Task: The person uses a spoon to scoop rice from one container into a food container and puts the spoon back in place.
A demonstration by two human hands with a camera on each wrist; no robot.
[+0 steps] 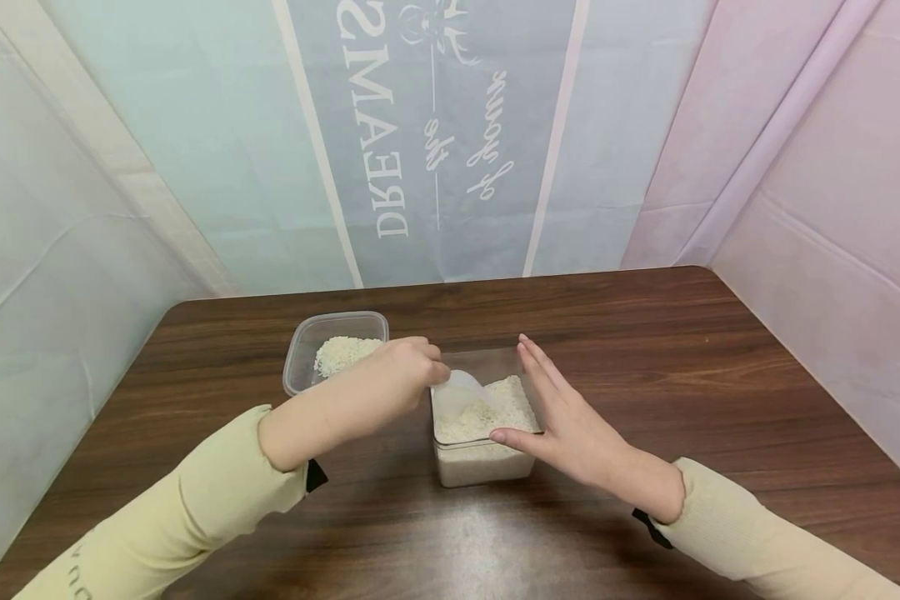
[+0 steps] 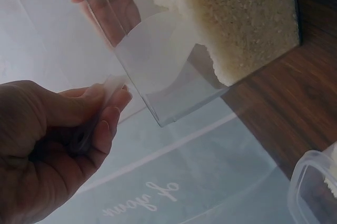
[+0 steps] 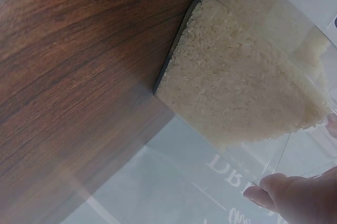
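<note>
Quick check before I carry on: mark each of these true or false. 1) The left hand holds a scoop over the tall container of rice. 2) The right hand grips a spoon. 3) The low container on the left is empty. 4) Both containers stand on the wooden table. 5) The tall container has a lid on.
1) True: the left hand pinches a small translucent plastic scoop inside the tall clear square container of rice.
2) False: the right hand holds nothing; its straight fingers rest against the tall container's side.
3) False: the low clear plastic container holds some rice.
4) True: both stand on the dark brown wooden table.
5) False: its top is open.
</note>
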